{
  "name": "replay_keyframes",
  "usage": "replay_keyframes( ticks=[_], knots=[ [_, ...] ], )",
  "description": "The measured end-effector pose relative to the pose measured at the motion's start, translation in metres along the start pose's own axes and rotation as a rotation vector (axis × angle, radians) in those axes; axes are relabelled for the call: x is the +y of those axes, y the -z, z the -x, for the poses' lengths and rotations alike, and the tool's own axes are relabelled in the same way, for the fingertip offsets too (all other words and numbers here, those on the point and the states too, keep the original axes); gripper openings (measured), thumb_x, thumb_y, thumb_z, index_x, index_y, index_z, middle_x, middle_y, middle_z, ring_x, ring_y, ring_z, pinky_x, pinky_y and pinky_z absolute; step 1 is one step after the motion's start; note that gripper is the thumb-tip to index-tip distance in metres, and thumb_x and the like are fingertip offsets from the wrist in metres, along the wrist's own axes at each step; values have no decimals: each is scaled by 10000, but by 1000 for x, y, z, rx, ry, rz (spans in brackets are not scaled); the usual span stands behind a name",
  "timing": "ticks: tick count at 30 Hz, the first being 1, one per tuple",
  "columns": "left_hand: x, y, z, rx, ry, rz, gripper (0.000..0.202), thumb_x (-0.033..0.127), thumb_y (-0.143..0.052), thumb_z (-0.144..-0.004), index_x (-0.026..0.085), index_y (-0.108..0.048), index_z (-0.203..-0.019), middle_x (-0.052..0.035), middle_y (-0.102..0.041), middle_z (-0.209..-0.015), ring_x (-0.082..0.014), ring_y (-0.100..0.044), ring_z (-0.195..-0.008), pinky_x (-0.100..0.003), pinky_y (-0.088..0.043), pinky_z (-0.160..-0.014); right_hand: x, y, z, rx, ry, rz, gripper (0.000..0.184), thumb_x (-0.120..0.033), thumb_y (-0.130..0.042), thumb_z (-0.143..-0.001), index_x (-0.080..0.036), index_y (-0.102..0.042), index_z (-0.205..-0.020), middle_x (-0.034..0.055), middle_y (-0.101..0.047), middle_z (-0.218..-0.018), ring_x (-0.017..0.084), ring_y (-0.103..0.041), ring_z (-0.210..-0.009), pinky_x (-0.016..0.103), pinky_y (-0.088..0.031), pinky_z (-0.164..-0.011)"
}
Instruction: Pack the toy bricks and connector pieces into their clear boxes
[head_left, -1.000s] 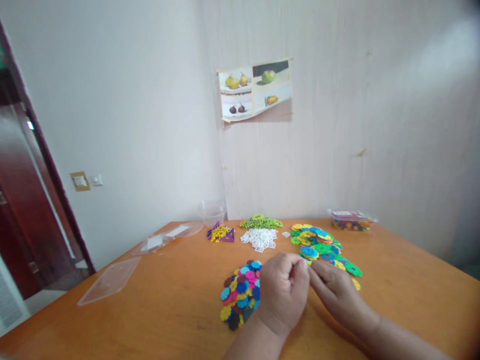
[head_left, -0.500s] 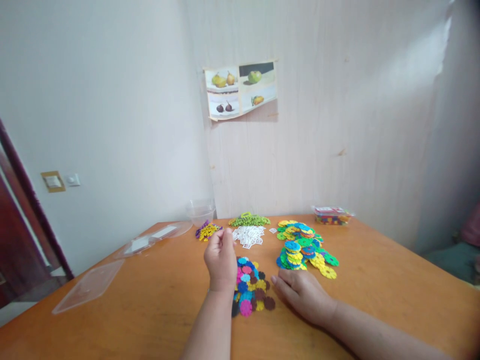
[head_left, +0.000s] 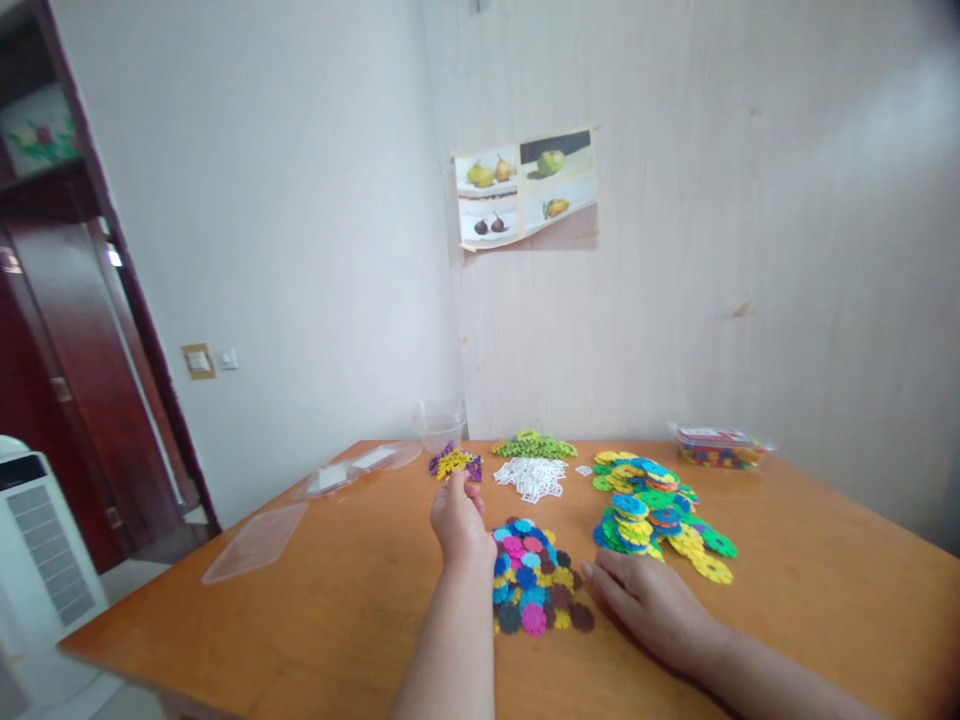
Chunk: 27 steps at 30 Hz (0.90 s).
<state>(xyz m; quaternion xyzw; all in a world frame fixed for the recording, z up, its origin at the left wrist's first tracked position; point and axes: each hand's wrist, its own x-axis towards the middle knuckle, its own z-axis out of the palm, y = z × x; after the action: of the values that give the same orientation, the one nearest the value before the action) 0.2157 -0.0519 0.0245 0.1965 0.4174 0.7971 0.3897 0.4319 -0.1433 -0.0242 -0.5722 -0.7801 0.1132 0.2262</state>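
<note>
My left hand (head_left: 460,525) hovers over the table with its fingers curled together; whatever it may hold is hidden. Just beyond its fingertips lies a small pile of purple and yellow pieces (head_left: 455,461). A heap of small multicoloured flower-shaped discs (head_left: 528,575) lies between my hands, partly covered by my left wrist. My right hand (head_left: 646,598) rests on the table at the right of that heap, thumb pointing left and the other fingers tucked out of sight. Larger yellow, green and blue notched discs (head_left: 652,505) lie just beyond it, some of them stacked.
White lattice-like pieces (head_left: 532,477) and green pieces (head_left: 534,446) lie at the back of the wooden table (head_left: 337,610). A clear tub (head_left: 441,425) stands back left; transparent lids (head_left: 256,543) lie along the left side. A clear box of colourful pieces (head_left: 720,447) stands back right.
The view has turned left, so the table's contents appear further right. Relative to the piles, my left hand has shifted slightly left, towards the purple and yellow pieces. My right hand stays by the discs.
</note>
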Motion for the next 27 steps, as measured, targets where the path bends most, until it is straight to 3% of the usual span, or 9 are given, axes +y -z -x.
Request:
replay_keyframes(
  ticks=[7, 11, 20, 24, 27],
  knots=[
    [-11, 0, 1, -47, 28, -8, 245, 384, -636, -700, 155, -602, -782, 67, -505, -541, -44, -381, -392, -181, -280, -418, 6, -10, -5, 24, -62, -62, 418, -536, -330, -962, -233, -534, -757, 18, -668, -745, 176, -595, -685, 278, -333, -623],
    [-14, -1, 1, -51, -17, -31, 273, 426, -643, -695, 169, -551, -695, 60, -494, -531, -58, -396, -398, -194, -295, -421, 13, -19, -18, 84, -116, -80, 424, -540, -324, -956, -233, -521, -738, 23, -665, -728, 188, -599, -681, 285, -342, -621],
    [-14, 1, -6, -67, -54, -7, 310, 456, -665, -686, 174, -534, -677, 56, -495, -522, -63, -404, -405, -194, -304, -422, -9, -38, -55, 146, -100, -148, 435, -549, -316, -951, -229, -484, -710, 17, -652, -701, 184, -602, -687, 279, -369, -640],
    [-6, -6, -18, -70, -40, 9, 320, 462, -666, -687, 160, -572, -735, 42, -529, -551, -61, -421, -402, -192, -311, -425, -3, -43, -53, 127, -75, -199, 457, -574, -295, -958, -229, -488, -728, 13, -649, -721, 182, -611, -722, 271, -382, -650],
    [8, -10, -37, -94, -105, -24, 329, 462, -662, -694, 148, -593, -765, 33, -543, -564, -65, -446, -419, -191, -328, -441, 0, -45, -53, 115, -88, -215, 454, -573, -312, -955, -231, -499, -722, 10, -650, -703, 179, -606, -698, 271, -381, -644]
  ],
)
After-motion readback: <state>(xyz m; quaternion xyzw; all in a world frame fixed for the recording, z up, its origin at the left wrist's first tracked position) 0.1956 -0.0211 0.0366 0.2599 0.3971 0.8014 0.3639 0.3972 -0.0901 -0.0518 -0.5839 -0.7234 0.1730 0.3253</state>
